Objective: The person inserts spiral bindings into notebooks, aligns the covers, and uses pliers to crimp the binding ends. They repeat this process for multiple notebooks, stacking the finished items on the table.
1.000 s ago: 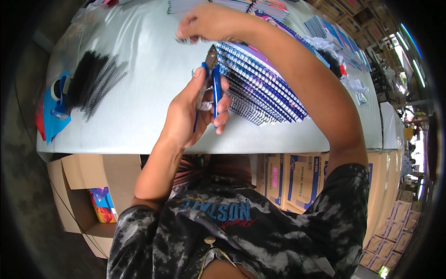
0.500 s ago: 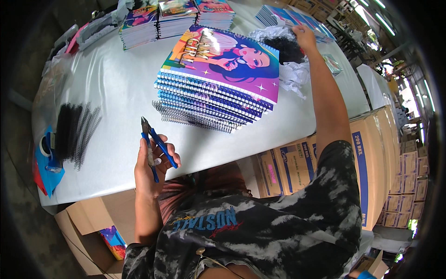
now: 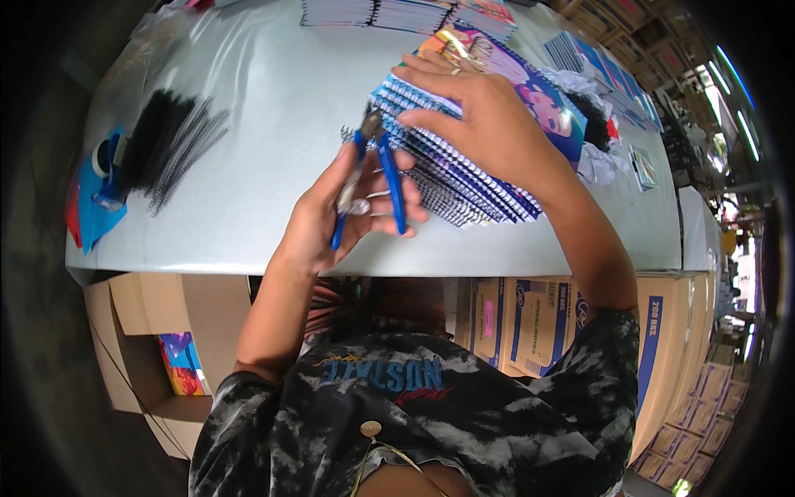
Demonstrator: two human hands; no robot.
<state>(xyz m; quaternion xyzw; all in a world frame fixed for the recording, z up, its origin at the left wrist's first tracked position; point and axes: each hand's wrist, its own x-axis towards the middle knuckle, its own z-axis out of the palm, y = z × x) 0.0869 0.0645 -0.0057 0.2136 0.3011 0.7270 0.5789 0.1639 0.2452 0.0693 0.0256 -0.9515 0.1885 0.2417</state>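
Note:
My left hand (image 3: pixel 319 207) is closed around blue-handled wire cutters (image 3: pixel 392 178), whose jaws are parted and point away from me beside the stack's left corner. Something small and clear or white shows in that palm, too blurred to name. A stack of spiral notebooks (image 3: pixel 542 95) with a colourful illustrated cover on top stands on the table, its coil edges turned toward me. Across the top near the left corner lies my right hand (image 3: pixel 497 124), fingers stretched out and holding nothing I can see. Part of the cover is hidden beneath it.
Loose black spiral coils (image 3: pixel 170 137) lie at the left of the white table (image 3: pixel 273 224), near a blue tape dispenser (image 3: pixel 108 166). More notebook stacks (image 3: pixel 335 12) stand at the back. Crumpled white plastic (image 3: pixel 600 166) sits right of the stack. Cartons (image 3: pixel 530 327) stand below the table edge.
My right hand has come from the crumpled plastic at the far right onto the notebook stack. My left hand has carried the cutters up and right, near the stack. The view has shifted.

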